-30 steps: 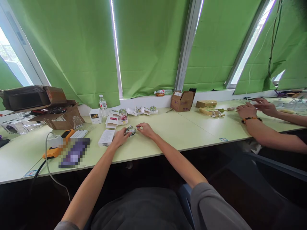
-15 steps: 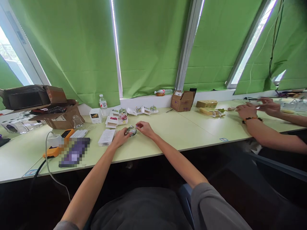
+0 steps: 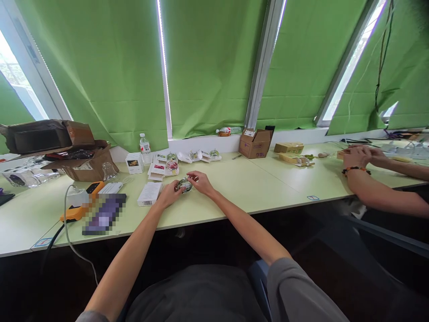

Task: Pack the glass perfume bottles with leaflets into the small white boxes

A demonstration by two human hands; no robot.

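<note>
My left hand (image 3: 170, 193) rests on the pale green table (image 3: 254, 183) and grips a small round glass ornament (image 3: 184, 184) with greenery inside. My right hand (image 3: 200, 182) comes in from the right, its fingers pinched together at the ornament's top right edge. What the fingertips pinch is too small to make out. A flat white box with a barcode (image 3: 149, 193) lies just left of my left hand. Behind the ornament stand several more small ornaments and white packages (image 3: 167, 163).
A water bottle (image 3: 145, 148) and small white box (image 3: 134, 163) stand at the back. Open cardboard boxes (image 3: 80, 162) and an orange tool (image 3: 78, 206) lie left. A small brown box (image 3: 254, 142) sits behind. Another person's hands (image 3: 360, 157) work at the right.
My right hand has moved a little left, closing onto the ornament. The other person's hands at the right have drawn together. The view has shifted slightly.
</note>
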